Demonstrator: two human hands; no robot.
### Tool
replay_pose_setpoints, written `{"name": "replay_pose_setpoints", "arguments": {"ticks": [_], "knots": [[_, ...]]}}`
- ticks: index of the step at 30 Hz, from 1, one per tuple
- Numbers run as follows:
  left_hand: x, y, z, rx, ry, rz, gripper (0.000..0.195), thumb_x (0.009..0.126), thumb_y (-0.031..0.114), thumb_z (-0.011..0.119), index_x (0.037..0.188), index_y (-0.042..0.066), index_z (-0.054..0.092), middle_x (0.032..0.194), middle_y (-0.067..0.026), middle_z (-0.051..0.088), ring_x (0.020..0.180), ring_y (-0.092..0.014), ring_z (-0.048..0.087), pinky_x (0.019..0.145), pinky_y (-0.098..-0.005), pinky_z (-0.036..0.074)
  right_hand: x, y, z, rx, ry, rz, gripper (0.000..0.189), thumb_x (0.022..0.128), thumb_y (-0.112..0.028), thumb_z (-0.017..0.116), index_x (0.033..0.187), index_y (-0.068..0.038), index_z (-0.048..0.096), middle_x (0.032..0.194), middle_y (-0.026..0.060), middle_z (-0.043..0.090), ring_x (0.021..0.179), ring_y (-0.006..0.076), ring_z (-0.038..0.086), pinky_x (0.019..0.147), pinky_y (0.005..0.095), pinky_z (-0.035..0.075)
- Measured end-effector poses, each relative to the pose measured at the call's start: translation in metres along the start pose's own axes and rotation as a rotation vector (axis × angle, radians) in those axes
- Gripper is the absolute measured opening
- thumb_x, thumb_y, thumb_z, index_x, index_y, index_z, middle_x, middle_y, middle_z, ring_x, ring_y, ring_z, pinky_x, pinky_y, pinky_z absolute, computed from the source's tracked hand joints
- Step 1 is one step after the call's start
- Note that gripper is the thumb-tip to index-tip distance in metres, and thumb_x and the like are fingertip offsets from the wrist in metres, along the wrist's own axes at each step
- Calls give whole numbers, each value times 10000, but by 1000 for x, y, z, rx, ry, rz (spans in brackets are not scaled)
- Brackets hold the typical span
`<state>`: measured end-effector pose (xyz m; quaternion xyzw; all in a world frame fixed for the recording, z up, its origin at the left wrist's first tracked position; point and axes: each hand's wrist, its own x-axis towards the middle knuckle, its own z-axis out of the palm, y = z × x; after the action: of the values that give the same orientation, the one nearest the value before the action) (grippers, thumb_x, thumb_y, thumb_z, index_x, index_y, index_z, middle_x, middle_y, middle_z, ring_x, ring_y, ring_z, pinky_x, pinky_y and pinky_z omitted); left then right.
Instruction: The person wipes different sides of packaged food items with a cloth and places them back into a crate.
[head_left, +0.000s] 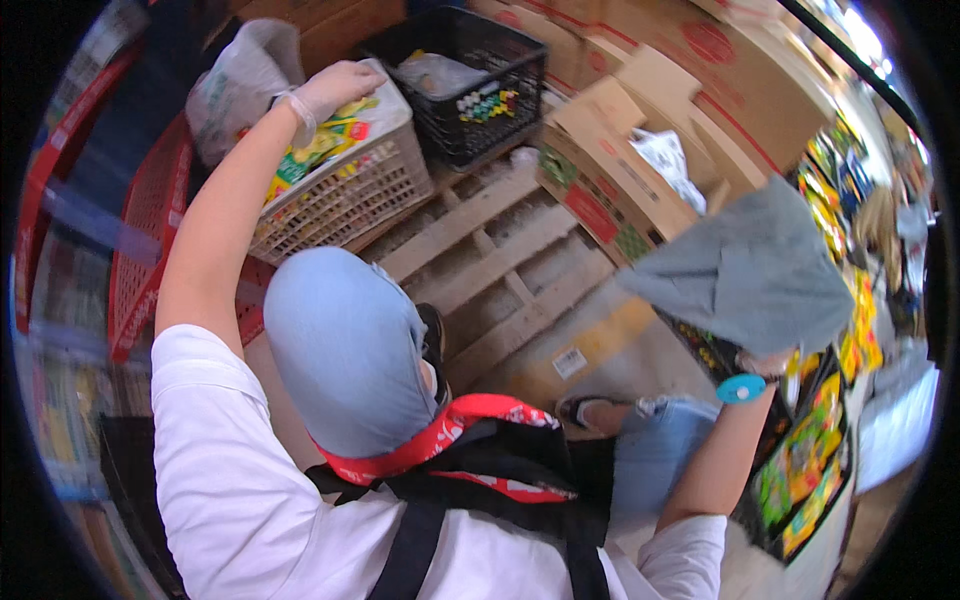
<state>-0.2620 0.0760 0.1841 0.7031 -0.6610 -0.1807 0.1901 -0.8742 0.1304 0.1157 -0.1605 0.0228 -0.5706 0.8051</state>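
Observation:
My left hand (341, 86), in a clear plastic glove, reaches to the far rim of a light plastic crate (352, 199), its fingers curled at the edge. Yellow and green packets (322, 150) fill this crate. On the other side, my right hand (769, 364) grips a grey cloth (750, 270), which spreads upward from it and hides part of the fingers. A round turquoise tag (741, 388) sits at the right wrist. Beneath the cloth is a black crate (847, 457) holding yellow and green packets.
A wooden pallet (495, 262) lies before my feet. On it stand a black crate (480, 127) with a plastic bag inside and an opened cardboard box (607, 172). Red plastic baskets (154, 225) and a tied-looking plastic bag (240, 90) are at left. Large cartons (720, 67) stand behind.

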Motion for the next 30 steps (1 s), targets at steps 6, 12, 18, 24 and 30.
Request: {"name": "replay_pose_setpoints", "arguments": {"ticks": [6,12,18,24,30], "knots": [[-26,-128,-23,345,67,-318,368,831,339,611,1003,23,691,987,-155,685,903,-269,653,825,-363,486,50,10,-13,-19,80,56,214,904,-214,545,1093,-116,571,929,27,581,880,156,558,870,315,467],[-7,-173,0,654,14,-578,440,748,407,671,1002,48,700,1036,-152,680,958,-290,657,855,-375,502,64,22,-34,6,204,51,224,903,-219,547,1100,-114,567,939,28,579,889,156,557,876,315,465],[-33,-220,35,117,20,-859,546,781,543,645,880,8,684,940,-170,692,809,-292,670,711,-399,524,58,25,-43,-53,281,53,233,903,-225,549,1107,-112,563,950,29,577,897,157,555,881,315,462],[-111,-315,12,344,345,-801,374,916,366,564,937,6,663,820,-102,651,688,-237,590,627,-324,454,54,28,-50,-47,288,59,243,903,-230,552,1114,-110,559,961,30,575,905,157,554,886,316,460],[-107,-331,26,-467,406,-1127,392,891,312,565,1111,-9,612,924,-108,678,783,-238,640,704,-347,475,46,28,-50,-47,274,64,253,902,-235,554,1122,-108,555,972,30,574,913,157,552,892,316,457]]}}
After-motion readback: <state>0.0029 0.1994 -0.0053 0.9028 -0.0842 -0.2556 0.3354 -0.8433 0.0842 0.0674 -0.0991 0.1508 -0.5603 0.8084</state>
